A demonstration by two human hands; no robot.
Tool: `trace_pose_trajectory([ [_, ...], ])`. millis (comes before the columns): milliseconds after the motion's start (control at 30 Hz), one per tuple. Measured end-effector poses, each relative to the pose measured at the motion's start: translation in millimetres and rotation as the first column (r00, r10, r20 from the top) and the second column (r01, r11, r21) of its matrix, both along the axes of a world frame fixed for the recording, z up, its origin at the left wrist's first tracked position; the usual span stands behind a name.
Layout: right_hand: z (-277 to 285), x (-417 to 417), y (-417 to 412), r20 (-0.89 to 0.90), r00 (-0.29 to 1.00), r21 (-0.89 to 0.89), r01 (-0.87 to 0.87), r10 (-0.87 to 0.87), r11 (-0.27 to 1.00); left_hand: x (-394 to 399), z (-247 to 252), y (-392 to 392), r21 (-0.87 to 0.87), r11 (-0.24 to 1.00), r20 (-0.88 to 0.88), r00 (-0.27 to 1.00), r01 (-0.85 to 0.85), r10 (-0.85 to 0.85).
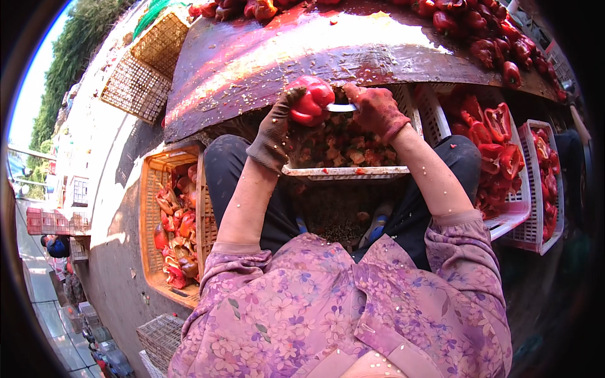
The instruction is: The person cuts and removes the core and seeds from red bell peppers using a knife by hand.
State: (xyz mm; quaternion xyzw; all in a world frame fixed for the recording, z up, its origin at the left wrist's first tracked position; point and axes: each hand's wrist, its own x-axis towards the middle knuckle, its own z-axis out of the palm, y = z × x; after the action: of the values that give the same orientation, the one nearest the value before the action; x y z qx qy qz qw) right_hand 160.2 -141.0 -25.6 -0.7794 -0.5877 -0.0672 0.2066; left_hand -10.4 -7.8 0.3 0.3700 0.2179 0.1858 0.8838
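Observation:
My left hand (274, 130), in a dark work glove, grips a whole red bell pepper (312, 100) from its left side. In my right hand (378, 107), which wears a red-stained glove, is a knife with a pale blade (341, 108). The blade's tip meets the pepper's right side; whether it has gone in I cannot tell. Both hands are just in front of the table's near edge. Below them, between my knees, stands a white plastic crate (347, 174) holding pepper cores and scraps (350, 146).
The seed-strewn table (227, 90) bears piled red peppers (477, 28) along its far and right sides. An orange crate (147, 208) of pepper pieces is at my left. White crates (522, 215) with cut peppers (496, 141) stand at my right. Stacked crates (137, 87) lie beyond the table's left end.

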Motion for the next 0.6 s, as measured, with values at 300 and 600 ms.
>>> trace_pose_trajectory([
  [300,12,21,0,-0.426,0.878,0.349,-0.064,0.219,0.935,-22,3,25,-0.112,0.994,0.149,0.989,0.018,-0.001],
  [600,31,-22,-3,-0.543,0.714,0.358,-0.280,0.442,0.891,0,-18,-11,-0.199,0.958,0.145,0.973,0.208,-0.181],
])
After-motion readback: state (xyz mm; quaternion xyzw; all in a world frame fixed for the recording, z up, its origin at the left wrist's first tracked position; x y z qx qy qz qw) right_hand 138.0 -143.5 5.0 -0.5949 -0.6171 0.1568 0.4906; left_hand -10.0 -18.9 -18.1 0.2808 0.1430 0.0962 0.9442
